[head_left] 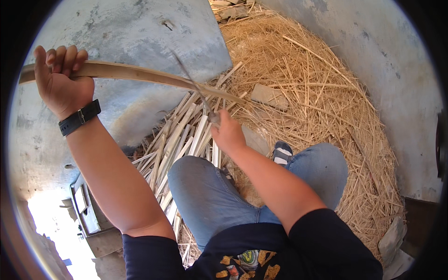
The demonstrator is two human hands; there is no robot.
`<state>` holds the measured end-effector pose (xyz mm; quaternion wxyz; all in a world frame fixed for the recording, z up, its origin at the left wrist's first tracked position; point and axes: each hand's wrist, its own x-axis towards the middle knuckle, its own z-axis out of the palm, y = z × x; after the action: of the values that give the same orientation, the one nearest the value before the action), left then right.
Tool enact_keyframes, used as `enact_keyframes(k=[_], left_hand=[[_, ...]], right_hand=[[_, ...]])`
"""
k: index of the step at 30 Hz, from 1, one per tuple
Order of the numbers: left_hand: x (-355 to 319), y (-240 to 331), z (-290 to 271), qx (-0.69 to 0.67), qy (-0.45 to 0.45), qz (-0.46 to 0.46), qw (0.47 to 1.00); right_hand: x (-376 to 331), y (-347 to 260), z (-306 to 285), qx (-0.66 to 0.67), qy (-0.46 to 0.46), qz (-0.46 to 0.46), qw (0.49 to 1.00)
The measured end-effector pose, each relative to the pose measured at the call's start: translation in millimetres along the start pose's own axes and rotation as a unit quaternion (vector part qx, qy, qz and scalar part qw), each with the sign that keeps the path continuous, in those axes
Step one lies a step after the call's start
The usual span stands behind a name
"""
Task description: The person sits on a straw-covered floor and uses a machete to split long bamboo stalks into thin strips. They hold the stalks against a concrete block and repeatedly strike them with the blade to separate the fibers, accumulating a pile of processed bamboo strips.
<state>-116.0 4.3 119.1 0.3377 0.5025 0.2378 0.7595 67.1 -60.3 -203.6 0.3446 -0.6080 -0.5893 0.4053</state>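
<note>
My left hand [65, 84], raised at the left, has its fingers wrapped round a long split bamboo strip [135, 72]. The strip curves down to the right, its far end near the straw-covered ground. In my right hand [228, 133], closed round the handle, is a knife with a long thin blade [189, 77]. The blade points up and to the left, crossing the strip near its lower end; whether it touches the strip I cannot tell. Beneath the strip lies a pile of split bamboo strips [172, 140], beside my left knee.
Straw-like bamboo shavings [322, 93] cover the ground ahead and to the right. A flat stone or brick [269, 96] lies among them. Grey walls [387, 70] stand on both sides. At the lower left is a bright opening [56, 228]; a rough stone [393, 238] sits lower right.
</note>
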Motion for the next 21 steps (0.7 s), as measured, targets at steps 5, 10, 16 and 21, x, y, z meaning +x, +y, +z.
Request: enact_keyframes(k=[5,10,16,21], left_hand=[[8,-3,-30,0.008,0.061,-0.007,0.998],[1,2,-49,0.032,0.107,0.014,0.994],[-3,4,-38,0.049,0.121,0.028,0.991],[-14,9,-43,0.07,0.122,0.038,0.989]], right_hand=[[30,96,-1,-0.104,-0.047,0.199,0.973],[7,29,14,-0.024,-0.04,0.062,0.997],[27,115,26,-0.125,-0.061,0.102,0.985],[20,115,15,-0.1,-0.052,0.191,0.975]])
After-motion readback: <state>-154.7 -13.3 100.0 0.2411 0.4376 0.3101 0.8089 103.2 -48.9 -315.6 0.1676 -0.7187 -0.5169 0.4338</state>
